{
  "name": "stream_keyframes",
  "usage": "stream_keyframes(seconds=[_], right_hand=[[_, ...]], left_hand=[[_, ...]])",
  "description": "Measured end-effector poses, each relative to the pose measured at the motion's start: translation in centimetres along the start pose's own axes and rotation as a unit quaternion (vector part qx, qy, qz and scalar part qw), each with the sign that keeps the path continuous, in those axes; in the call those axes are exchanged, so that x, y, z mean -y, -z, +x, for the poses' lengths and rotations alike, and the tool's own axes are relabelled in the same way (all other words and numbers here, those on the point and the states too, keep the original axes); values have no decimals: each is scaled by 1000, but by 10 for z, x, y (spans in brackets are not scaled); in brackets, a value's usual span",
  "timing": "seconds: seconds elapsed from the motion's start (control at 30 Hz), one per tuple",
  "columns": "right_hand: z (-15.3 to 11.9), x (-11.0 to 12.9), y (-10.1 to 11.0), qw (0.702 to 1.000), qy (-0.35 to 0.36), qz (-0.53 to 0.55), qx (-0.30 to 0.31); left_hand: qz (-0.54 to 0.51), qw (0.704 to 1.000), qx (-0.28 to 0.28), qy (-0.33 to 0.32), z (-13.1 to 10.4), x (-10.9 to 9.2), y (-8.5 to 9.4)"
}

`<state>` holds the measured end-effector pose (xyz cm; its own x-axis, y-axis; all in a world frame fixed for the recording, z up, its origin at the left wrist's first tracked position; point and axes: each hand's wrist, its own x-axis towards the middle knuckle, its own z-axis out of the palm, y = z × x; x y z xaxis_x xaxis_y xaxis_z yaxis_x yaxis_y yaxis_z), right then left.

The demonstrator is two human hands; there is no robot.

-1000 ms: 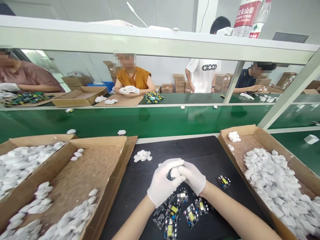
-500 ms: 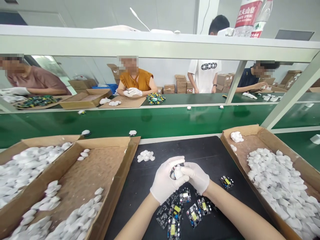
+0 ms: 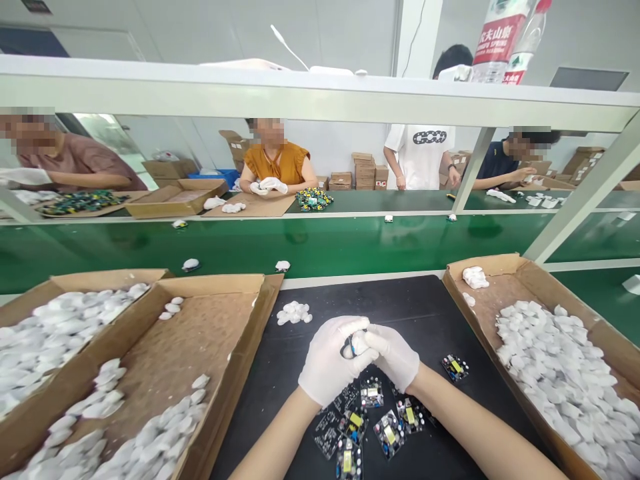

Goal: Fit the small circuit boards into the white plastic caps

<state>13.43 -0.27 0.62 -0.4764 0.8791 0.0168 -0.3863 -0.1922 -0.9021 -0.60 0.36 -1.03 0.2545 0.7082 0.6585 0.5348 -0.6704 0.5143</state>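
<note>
Both my hands wear white gloves and meet above the black mat [image 3: 400,297]. My left hand [image 3: 327,363] is wrapped round a small circuit board with a white piece [image 3: 358,341] on it. The thumb and fingers of my right hand [image 3: 397,357] press on the same white piece from the right. Most of the held board is hidden by the gloves and the white piece. Below my hands lie several circuit boards [image 3: 389,433] with yellow and blue parts. Another circuit board [image 3: 455,367] lies apart, to the right.
Cardboard trays of white pieces stand at the left [image 3: 240,333] and right [image 3: 525,267]. A small white pile [image 3: 294,313] lies on the mat. Beyond runs a green conveyor belt [image 3: 330,243] carrying several covered boards. Overhead is a shelf beam [image 3: 300,97]; several people are across the belt.
The white piece covers more of the board in my hands, whose dark upper edge showed before. Pieces on the belt have moved right. The view has shifted slightly.
</note>
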Motion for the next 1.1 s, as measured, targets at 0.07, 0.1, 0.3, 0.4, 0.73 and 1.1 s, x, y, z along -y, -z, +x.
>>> stream_keyframes(seconds=[0.07,0.1,0.3,0.4,0.73,1.1], right_hand=[[-1,2,1,999,-5,-43,-2],[-1,3,2,998,-6,-60,-8],[-1,2,6,995,-7,-95,-39],[-1,2,7,992,1,-121,-46],[-1,3,9,994,36,-102,20],[4,-1,16,964,17,-257,-59]], left_hand=[[-3,1000,-5,-29,0,0,0],[-5,999,-3,-42,0,1,0],[-67,997,30,-10,0,5,-1],[-134,990,36,-12,2,3,0],[-64,998,21,-12,5,1,4],[-28,998,40,-28,4,3,0]])
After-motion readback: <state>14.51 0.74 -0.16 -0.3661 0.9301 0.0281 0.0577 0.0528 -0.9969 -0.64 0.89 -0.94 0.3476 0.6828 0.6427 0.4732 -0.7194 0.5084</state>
